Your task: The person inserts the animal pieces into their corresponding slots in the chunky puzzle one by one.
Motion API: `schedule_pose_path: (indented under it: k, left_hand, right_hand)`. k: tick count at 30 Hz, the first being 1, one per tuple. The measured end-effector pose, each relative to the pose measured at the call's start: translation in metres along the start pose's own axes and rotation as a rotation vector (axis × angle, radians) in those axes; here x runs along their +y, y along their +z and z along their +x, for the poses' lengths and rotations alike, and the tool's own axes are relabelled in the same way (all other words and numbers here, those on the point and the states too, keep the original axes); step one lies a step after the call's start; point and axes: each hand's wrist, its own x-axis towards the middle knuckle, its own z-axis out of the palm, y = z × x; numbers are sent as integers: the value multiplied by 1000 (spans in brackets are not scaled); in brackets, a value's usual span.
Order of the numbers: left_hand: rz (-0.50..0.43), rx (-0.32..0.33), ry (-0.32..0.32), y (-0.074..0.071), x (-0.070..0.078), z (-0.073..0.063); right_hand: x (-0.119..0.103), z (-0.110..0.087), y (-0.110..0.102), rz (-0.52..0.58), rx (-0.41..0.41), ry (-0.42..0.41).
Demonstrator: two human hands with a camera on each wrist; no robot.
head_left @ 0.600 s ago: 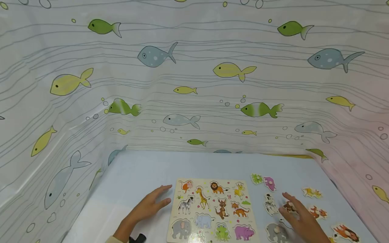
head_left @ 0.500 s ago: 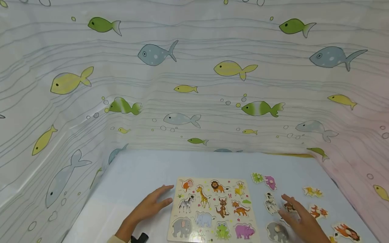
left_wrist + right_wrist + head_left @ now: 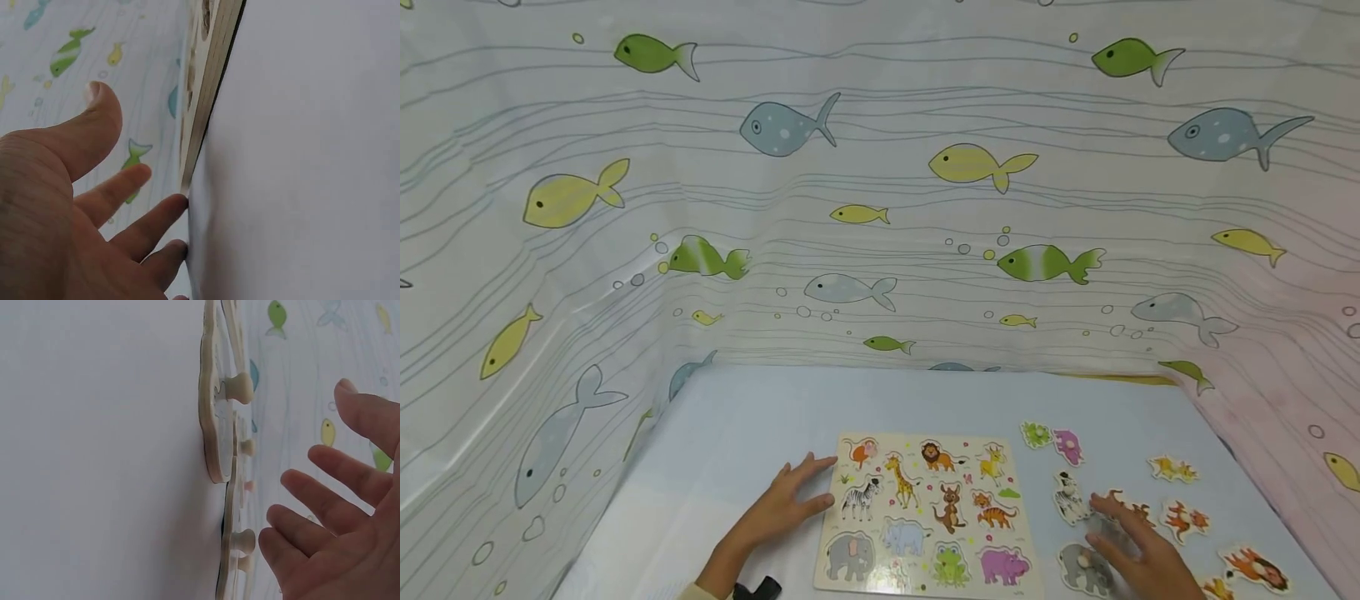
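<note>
A wooden puzzle board (image 3: pixel 891 442) with animal pictures lies on the table. My left hand (image 3: pixel 782 504) is at its left side, fingers spread and the foremost fingertip right at the edge. In the left wrist view the fingertips (image 3: pixel 178 203) reach close to the end of the board's side (image 3: pixel 209 94). Over the loose pieces on the right, my right hand (image 3: pixel 1142 554) holds nothing, its fingers loosely extended. Near it are a zebra piece (image 3: pixel 1070 500) and a grey elephant piece (image 3: pixel 1078 567); a brown piece (image 3: pixel 1138 510) is partly hidden behind it. Pale knobs (image 3: pixel 240 387) stand out from the pieces.
Green (image 3: pixel 1036 433) and purple (image 3: pixel 1067 447) pieces lie behind the zebra. Farther right are a yellow piece (image 3: pixel 1172 468), an orange-brown piece (image 3: pixel 1186 521) and a lion piece (image 3: pixel 1255 568). A fish-patterned curtain (image 3: pixel 887 250) surrounds the table (image 3: pixel 760 408).
My left hand has shifted slightly right, its fingertips coming up to the board's edge. The right hand has moved a little, uncovering more of the brown piece.
</note>
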Motion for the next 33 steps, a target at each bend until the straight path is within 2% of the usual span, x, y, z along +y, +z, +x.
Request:
schedule_pose_path:
  k: [8, 12, 16, 21, 27, 30, 33]
  left_hand:
    - [17, 17, 16, 5, -3, 0]
    - [25, 2, 51, 6, -4, 0]
    - [59, -57, 123, 5, -5, 1]
    - [104, -107, 169, 1, -7, 0]
    - [122, -137, 167, 2, -10, 2]
    - [121, -136, 157, 2, -10, 3]
    - [133, -137, 146, 2, -11, 4]
  right_hand:
    - [-1, -5, 7, -39, 50, -51]
    - [2, -8, 11, -103, 169, -151]
    - [8, -9, 15, -124, 281, -253]
    - [16, -7, 22, -113, 290, -341]
    - [15, -5, 20, -194, 239, -284]
    - [14, -6, 19, -182, 227, -310]
    - [16, -9, 22, -126, 218, -354]
